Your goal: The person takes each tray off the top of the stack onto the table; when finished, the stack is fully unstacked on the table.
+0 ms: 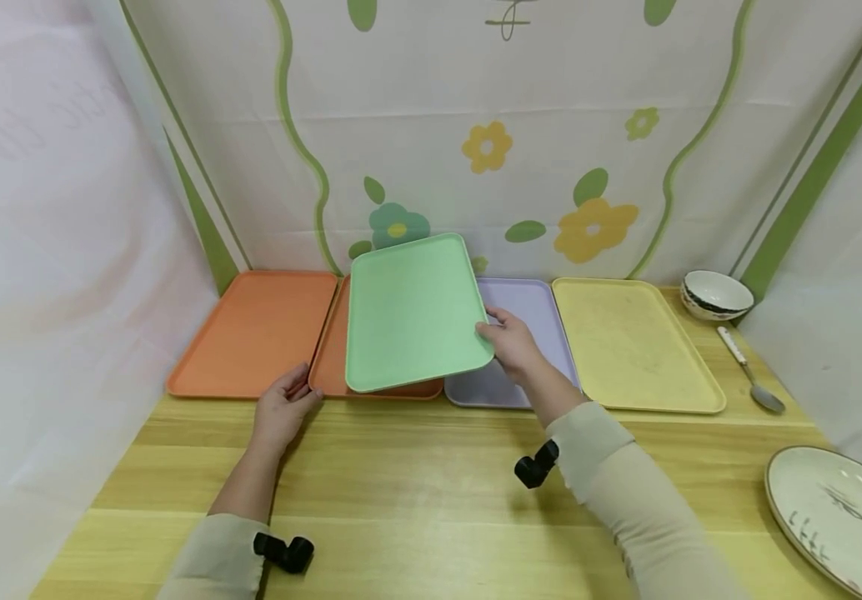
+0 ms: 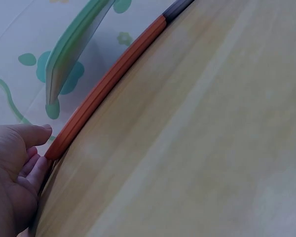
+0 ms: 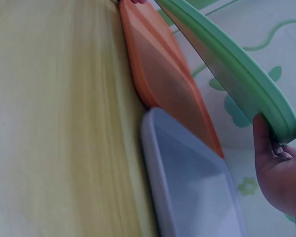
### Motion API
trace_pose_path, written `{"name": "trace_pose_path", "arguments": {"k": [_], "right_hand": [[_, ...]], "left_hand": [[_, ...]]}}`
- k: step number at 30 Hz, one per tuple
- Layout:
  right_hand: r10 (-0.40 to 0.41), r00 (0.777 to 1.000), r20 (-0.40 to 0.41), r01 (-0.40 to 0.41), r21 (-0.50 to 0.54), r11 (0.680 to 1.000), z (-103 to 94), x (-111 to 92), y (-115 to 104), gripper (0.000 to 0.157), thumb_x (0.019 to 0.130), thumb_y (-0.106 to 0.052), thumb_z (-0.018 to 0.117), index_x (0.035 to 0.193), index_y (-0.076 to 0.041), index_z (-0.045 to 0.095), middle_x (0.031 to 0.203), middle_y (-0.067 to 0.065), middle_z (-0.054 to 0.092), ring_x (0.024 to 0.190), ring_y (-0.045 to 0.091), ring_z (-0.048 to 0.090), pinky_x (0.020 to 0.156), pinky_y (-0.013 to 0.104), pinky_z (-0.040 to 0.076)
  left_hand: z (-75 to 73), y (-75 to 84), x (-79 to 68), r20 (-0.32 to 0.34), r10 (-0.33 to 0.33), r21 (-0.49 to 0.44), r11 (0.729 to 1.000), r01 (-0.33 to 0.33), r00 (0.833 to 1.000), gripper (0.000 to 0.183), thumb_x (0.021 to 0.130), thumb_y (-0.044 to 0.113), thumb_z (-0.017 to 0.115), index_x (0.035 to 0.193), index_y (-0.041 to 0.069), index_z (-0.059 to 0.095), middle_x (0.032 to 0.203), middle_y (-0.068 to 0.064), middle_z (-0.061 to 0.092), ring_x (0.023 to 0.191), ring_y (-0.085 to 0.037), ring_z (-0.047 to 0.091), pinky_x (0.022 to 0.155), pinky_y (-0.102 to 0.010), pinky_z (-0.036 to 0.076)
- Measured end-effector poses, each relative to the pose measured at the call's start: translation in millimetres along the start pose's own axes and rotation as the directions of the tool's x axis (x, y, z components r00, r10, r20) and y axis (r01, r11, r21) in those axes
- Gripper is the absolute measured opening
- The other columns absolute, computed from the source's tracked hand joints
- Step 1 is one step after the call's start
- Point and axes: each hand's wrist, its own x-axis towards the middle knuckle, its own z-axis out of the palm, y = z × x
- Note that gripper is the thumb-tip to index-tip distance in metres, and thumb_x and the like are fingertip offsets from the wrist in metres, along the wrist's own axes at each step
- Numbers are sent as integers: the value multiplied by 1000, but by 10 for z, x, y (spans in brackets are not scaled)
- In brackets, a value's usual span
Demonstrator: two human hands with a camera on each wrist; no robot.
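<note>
A light green rectangular tray [image 1: 419,317] is held up by my right hand [image 1: 515,343], tilted above the other trays. In the right wrist view the thumb and fingers [image 3: 264,143] pinch it at one corner. Below it lies an orange tray [image 1: 329,358], partly hidden by the green one. My left hand [image 1: 283,417] is at this orange tray's near left corner. The left wrist view has its fingertips [image 2: 39,165] touching the corner, with the thumb lifted above the rim. Left of that hand is another orange tray [image 1: 254,333].
A purple tray [image 1: 532,333] and a yellow tray [image 1: 633,346] continue the row along the back of the wooden table [image 1: 416,492]. Farther right are a bowl [image 1: 716,293] and a spoon [image 1: 752,373]. A large patterned plate [image 1: 844,517] sits at the near right. Printed cloth walls surround the table.
</note>
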Motion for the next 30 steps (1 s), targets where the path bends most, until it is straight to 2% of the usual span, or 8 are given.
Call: {"name": "trace_pose_path", "arguments": {"k": [3, 7, 10, 16, 21, 25, 28, 30], "right_hand": [[-16, 1000, 11, 15, 11, 1000, -164, -30, -74, 55, 101, -6, 48, 152, 0, 30, 119, 19, 59, 76, 5, 65, 71, 19, 58], [-33, 998, 47, 31, 27, 999, -409, -82, -170, 54, 102, -7, 47, 153, 1, 29, 97, -3, 65, 75, 4, 66, 69, 18, 59], [-28, 996, 83, 26, 20, 999, -604, -137, -248, 56, 103, -8, 46, 154, 0, 25, 87, -10, 67, 74, 3, 67, 67, 18, 58], [18, 996, 89, -13, -57, 998, -980, -234, -408, 62, 102, -5, 48, 157, -4, 19, 85, -12, 69, 73, 4, 69, 67, 19, 59], [18, 999, 49, -12, -116, 993, -1239, -247, -495, 64, 99, -5, 55, 155, -8, 26, 84, -13, 69, 72, 5, 70, 65, 21, 60], [32, 999, 36, -27, -121, 992, -1440, -242, -515, 40, 98, -11, 59, 137, -20, 51, 80, -12, 71, 67, 7, 70, 61, 23, 60], [28, 999, 43, -22, -134, 991, -1567, -238, -534, 25, 98, -12, 61, 117, -27, 55, 77, -10, 71, 65, 8, 71, 58, 24, 60], [19, 999, 50, -12, -151, 989, -1634, -234, -552, 24, 97, -12, 62, 114, -26, 55, 77, -9, 71, 64, 9, 71, 58, 25, 60]], "left_hand": [[1, 4, 3, 3, -3, 6, 1000, 3, 1000, 66, 96, 8, 61, 153, 0, 28, 158, -19, 30, 142, -35, 37, 82, 3, 43], [-1, 7, 7, 4, -5, 7, 1000, 5, 1000, 66, 96, 8, 61, 153, 1, 28, 158, -19, 30, 142, -35, 37, 82, 3, 43], [-2, 8, 10, 2, -1, 8, 1000, 1, 1000, 66, 96, 8, 61, 153, 1, 29, 158, -18, 30, 142, -35, 37, 82, 4, 42], [-4, 2, -1, 3, 4, 12, 1000, -4, 1000, 66, 96, 9, 61, 153, 1, 28, 159, -18, 30, 143, -35, 36, 82, 4, 41], [-6, -4, -6, 5, 9, 20, 1000, -9, 1000, 66, 96, 9, 61, 153, 0, 28, 159, -19, 30, 143, -35, 36, 82, 4, 41], [1, -5, -8, 1, 5, 23, 1000, -5, 1000, 66, 96, 8, 61, 153, 0, 29, 158, -19, 30, 142, -34, 37, 82, 4, 41], [5, -8, -6, -4, 6, 16, 1000, -6, 1000, 66, 96, 7, 61, 153, -1, 29, 158, -19, 31, 142, -34, 38, 82, 4, 41], [6, -14, 5, -8, 9, 9, 1000, -9, 1000, 65, 96, 6, 61, 152, -1, 29, 158, -20, 31, 142, -34, 38, 82, 4, 41]]}}
